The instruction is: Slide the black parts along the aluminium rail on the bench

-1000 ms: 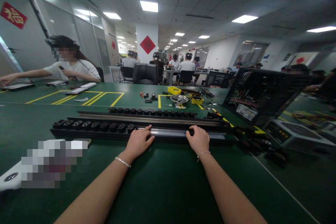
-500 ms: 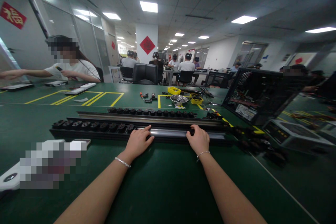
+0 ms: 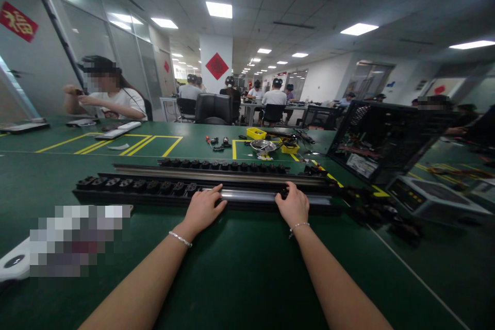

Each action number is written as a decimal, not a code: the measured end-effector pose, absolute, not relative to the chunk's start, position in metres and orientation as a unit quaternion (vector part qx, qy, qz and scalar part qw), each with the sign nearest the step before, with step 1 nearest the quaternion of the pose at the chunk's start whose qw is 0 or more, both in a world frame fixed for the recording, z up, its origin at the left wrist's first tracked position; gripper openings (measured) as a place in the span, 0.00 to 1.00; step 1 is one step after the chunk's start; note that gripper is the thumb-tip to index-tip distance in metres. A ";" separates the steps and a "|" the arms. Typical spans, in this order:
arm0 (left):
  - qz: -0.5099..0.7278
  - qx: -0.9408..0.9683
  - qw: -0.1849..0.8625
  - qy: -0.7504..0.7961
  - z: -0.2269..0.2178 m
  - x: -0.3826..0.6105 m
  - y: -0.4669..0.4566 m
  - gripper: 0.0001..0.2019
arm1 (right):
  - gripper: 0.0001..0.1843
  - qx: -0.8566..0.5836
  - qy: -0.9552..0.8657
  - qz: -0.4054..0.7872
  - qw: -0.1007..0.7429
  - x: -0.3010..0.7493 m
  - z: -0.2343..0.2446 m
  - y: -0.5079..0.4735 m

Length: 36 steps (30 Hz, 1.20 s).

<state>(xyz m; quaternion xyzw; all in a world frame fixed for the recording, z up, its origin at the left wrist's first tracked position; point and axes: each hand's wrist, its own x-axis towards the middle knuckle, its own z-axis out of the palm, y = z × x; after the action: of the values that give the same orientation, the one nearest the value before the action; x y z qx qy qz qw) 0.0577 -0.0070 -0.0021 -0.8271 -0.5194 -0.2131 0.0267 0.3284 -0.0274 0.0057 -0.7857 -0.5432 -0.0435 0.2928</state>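
A long black power-strip housing (image 3: 247, 196) lies crosswise on the table, with a shiny channel along it. Several black socket modules (image 3: 126, 184) sit in a row in its left part. My left hand (image 3: 201, 209) rests on the housing at the right end of that row, fingers stretched and thumb apart. Farther right, my right hand (image 3: 294, 206) is closed around a small black socket module (image 3: 284, 193) at the channel, mostly hidden by the fingers. Just behind lie a second long rail (image 3: 224, 175) and another row of socket modules (image 3: 224, 165).
A metal bowl (image 3: 263, 146) and a yellow bin (image 3: 256, 133) stand at the back. On the right are an open computer case (image 3: 386, 139), a power supply unit (image 3: 429, 198) and blurred dark parts (image 3: 386, 214). A partly pixelated white object (image 3: 19, 260) lies front left. A co-worker (image 3: 116, 95) sits at left.
My right hand's index finger has lifted slightly; otherwise both my hands stay in place. The co-worker at left has drawn the outstretched arm in, bringing both hands together.
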 end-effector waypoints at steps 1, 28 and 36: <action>-0.213 -0.827 0.027 -0.519 -0.002 0.058 -0.007 0.17 | 0.25 -0.786 -0.544 -0.041 0.292 0.329 0.006 -0.028; -0.208 -0.824 0.019 -0.527 -0.001 0.058 -0.007 0.16 | 0.22 -0.796 -0.537 -0.046 0.276 0.344 0.007 -0.030; -0.210 -0.825 0.017 -0.525 0.001 0.059 -0.009 0.16 | 0.22 -0.805 -0.531 -0.038 0.262 0.345 0.011 -0.031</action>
<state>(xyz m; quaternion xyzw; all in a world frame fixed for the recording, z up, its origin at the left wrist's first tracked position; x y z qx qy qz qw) 0.0587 -0.0090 0.0010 -0.8249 -0.5246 -0.2097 0.0171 0.3446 -0.0312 0.0114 -0.8047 -0.5313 -0.0379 0.2624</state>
